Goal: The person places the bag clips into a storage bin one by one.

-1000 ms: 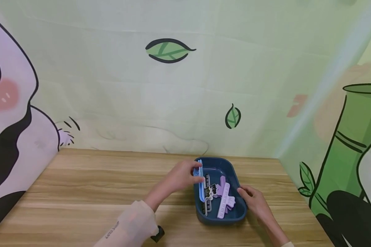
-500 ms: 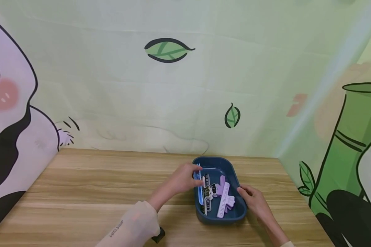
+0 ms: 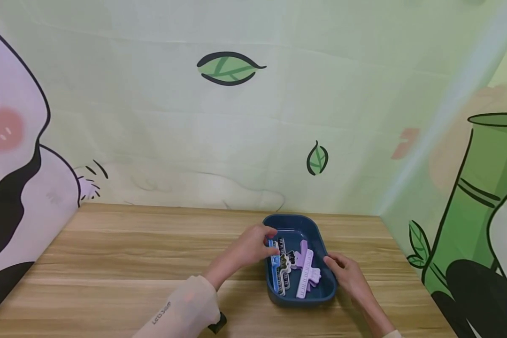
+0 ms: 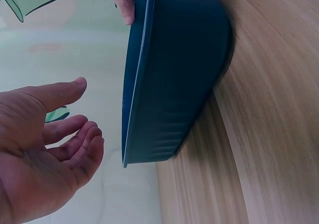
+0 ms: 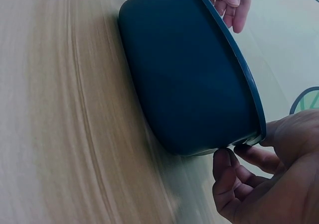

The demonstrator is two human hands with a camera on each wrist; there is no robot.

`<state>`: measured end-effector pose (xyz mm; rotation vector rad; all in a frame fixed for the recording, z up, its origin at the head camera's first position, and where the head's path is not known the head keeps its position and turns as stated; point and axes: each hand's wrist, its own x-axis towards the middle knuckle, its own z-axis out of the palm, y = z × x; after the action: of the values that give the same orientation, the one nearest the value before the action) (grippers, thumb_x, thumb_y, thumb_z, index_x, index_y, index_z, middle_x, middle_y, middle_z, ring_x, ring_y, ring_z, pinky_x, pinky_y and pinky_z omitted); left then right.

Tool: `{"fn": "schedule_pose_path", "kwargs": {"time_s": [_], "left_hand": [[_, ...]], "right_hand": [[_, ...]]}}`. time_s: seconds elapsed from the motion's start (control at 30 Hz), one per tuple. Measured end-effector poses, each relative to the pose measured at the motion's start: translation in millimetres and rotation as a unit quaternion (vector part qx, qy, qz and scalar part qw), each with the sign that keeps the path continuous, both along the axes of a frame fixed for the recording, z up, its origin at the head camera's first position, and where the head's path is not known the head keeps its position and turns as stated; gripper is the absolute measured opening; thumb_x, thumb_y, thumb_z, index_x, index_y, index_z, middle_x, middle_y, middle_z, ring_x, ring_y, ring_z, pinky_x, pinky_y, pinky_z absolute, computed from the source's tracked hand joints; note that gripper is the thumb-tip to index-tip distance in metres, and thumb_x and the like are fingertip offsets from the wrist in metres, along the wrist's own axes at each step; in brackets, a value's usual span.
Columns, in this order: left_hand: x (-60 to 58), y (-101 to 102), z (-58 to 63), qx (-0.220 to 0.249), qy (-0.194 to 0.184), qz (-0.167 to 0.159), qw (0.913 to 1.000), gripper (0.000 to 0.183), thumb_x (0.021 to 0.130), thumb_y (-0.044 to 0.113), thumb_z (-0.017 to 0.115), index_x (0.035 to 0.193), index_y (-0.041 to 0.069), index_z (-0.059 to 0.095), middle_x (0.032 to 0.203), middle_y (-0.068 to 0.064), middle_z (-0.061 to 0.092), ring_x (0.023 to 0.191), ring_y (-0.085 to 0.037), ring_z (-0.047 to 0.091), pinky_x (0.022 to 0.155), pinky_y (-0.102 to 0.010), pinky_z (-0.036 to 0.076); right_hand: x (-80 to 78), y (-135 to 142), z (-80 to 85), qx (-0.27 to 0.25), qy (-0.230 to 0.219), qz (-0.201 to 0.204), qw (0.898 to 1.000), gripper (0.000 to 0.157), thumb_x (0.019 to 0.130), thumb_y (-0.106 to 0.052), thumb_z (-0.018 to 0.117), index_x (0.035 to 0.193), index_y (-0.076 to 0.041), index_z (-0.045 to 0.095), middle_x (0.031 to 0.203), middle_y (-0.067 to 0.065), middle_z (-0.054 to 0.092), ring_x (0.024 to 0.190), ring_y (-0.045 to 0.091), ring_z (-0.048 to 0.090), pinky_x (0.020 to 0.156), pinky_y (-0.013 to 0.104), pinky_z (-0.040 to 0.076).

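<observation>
A dark blue plastic bin (image 3: pixel 300 303) stands on the table in the head view. Inside, along its left wall, lies a blue clip (image 3: pixel 275 277), beside black-and-white piano-key clips (image 3: pixel 285 279). Two purple clips (image 3: pixel 306 277) cross each other on the right. My left hand (image 3: pixel 253 245) hovers over the left rim, thumb and fingers apart. In the left wrist view that hand (image 4: pixel 55 144) holds nothing, its fingers loosely bent. My right hand (image 3: pixel 348 276) grips the bin's right rim. Fingertips (image 5: pixel 223 162) touch the outer wall in the right wrist view; the thumb is partly hidden behind the rim.
The wood-grain table (image 3: pixel 143 253) extends left of the bin. Behind it hangs a pale green backdrop (image 3: pixel 160 117) with printed leaves and a panda, close to the bin's far end. A dark wrist strap (image 3: pixel 218 323) shows by the left sleeve.
The blue clip has gone down from my left fingers into the bin, and those fingers have let go of it. My right hand has stayed on the rim.
</observation>
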<state>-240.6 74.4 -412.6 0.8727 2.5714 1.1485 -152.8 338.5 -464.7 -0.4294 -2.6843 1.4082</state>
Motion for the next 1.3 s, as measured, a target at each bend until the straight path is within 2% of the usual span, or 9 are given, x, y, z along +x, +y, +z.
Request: {"fn": "schedule_pose_path", "kwargs": {"time_s": [0.27,0.43,0.7,0.8,1.07,1.3], "left_hand": [[4.1,-7,-0.5,-0.001,-0.003,0.014,0.9999,0.041,0.096,0.019,0.076,0.134,0.003,0.067,0.128,-0.013,0.067,0.106,-0.024,0.062,0.087,-0.035,0.058],[6.6,-15,-2.1,0.005,0.000,0.018,0.9998,0.040,0.097,0.021,0.075,0.132,0.002,0.069,0.125,-0.013,0.067,0.106,-0.025,0.063,0.085,-0.034,0.059],[13.4,-43,-5.5,0.036,0.029,0.013,0.9988,0.040,0.097,0.017,0.073,0.130,-0.005,0.067,0.126,-0.019,0.065,0.111,-0.034,0.064,0.092,-0.047,0.056],[16.0,-55,-7.7,0.039,0.032,0.023,0.9985,0.041,0.098,0.018,0.073,0.132,-0.005,0.065,0.130,-0.020,0.064,0.115,-0.036,0.063,0.096,-0.049,0.055],[22.4,-80,-9.1,0.009,0.075,0.079,0.9940,0.050,0.099,0.025,0.072,0.138,-0.003,0.061,0.142,-0.024,0.056,0.128,-0.040,0.056,0.106,-0.055,0.047],[29.3,-103,-7.5,-0.007,0.115,0.098,0.9884,0.061,0.101,0.028,0.070,0.147,-0.006,0.051,0.150,-0.029,0.047,0.140,-0.046,0.044,0.113,-0.059,0.038]], "right_hand": [[-0.4,1,-0.1,-0.003,-0.004,0.001,1.000,0.043,0.107,-0.024,0.059,0.135,0.008,0.061,0.135,0.028,0.061,0.126,0.041,0.055,0.108,0.057,0.042],[-1.8,1,-1.1,-0.001,-0.011,-0.003,1.000,0.044,0.107,-0.025,0.058,0.137,0.007,0.061,0.137,0.028,0.060,0.127,0.042,0.055,0.109,0.058,0.041],[-0.4,4,1.0,0.009,0.009,0.022,1.000,0.040,0.109,-0.022,0.053,0.134,0.008,0.062,0.134,0.028,0.062,0.128,0.042,0.056,0.109,0.057,0.042],[1.1,5,2.7,0.020,0.015,0.032,0.999,0.040,0.111,-0.021,0.049,0.133,0.010,0.062,0.133,0.028,0.063,0.128,0.043,0.056,0.109,0.057,0.042],[3.2,8,13.9,0.086,0.019,0.077,0.993,0.050,0.112,-0.028,0.046,0.145,0.009,0.051,0.144,0.030,0.054,0.132,0.047,0.052,0.108,0.061,0.042],[11.5,9,23.8,0.186,0.042,0.126,0.974,0.064,0.111,-0.041,0.045,0.157,0.003,0.037,0.158,0.031,0.037,0.142,0.052,0.037,0.114,0.067,0.030]]}}
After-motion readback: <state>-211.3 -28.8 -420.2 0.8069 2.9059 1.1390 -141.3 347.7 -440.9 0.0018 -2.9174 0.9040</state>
